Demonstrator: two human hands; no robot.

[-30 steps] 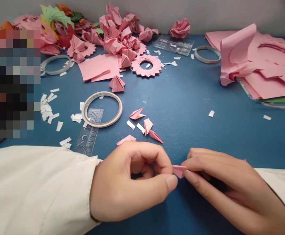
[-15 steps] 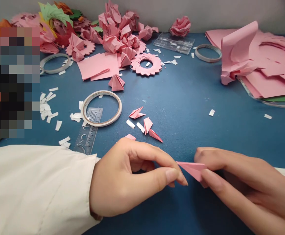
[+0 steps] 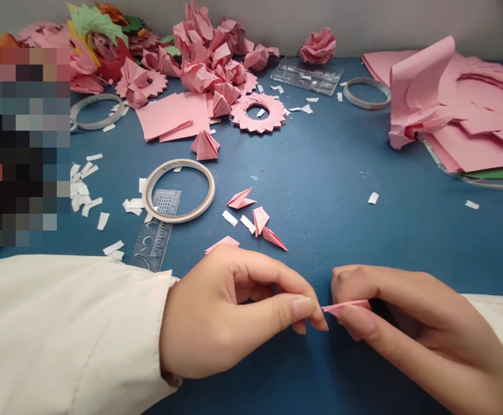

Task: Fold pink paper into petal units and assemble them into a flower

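Note:
A small folded pink paper piece [image 3: 345, 305] lies edge-on between my two hands, just above the blue table [image 3: 342, 173]. My right hand [image 3: 407, 323] pinches it between thumb and forefinger. My left hand [image 3: 238, 314] pinches its left tip with thumb and fingertips pressed together. Both wrists wear white sleeves. Just beyond my left hand lie three small folded pink pieces [image 3: 260, 222] and another pink piece [image 3: 221, 243] by my knuckles.
A tape ring [image 3: 179, 190] lies over a clear ruler [image 3: 156, 236], with white paper scraps [image 3: 85, 193] around. Pink folded flowers [image 3: 217, 63], a pink paper ring [image 3: 258, 113], pink squares [image 3: 173, 117] and more tape rings stand behind. Pink sheets [image 3: 472, 109] pile at right.
The pink piece has turned from showing its flat face to edge-on and flatter. My right hand has shifted slightly left, closer to my left fingertips.

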